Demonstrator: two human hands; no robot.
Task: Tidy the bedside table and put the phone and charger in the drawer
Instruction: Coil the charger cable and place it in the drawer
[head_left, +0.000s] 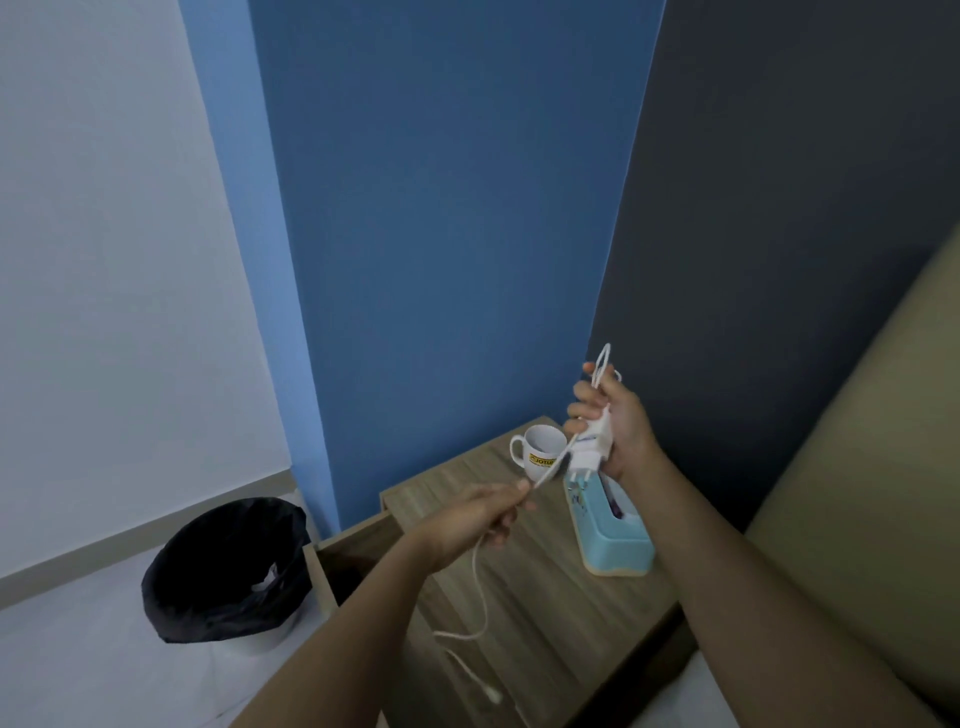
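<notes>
Under both hands lies the table (540, 613), its drawer (343, 561) pulled open left of the left hand (470, 522), with a bin (228, 569) further left. Below the right hand (613, 421) stands a blue box (618, 540), a mug (540, 452) just left of it. That hand grips the charger (592, 447) with cable (480, 582) loops, while the left pinches the cable, whose end dangles below it.

A bedroom in a home. A wooden bedside bench (519, 597) with an open drawer (353, 551) stands beside a padded headboard (857, 493), carrying a mug (540, 457) and tissue box (618, 545). A lined bin (228, 571) sits on the floor.
</notes>
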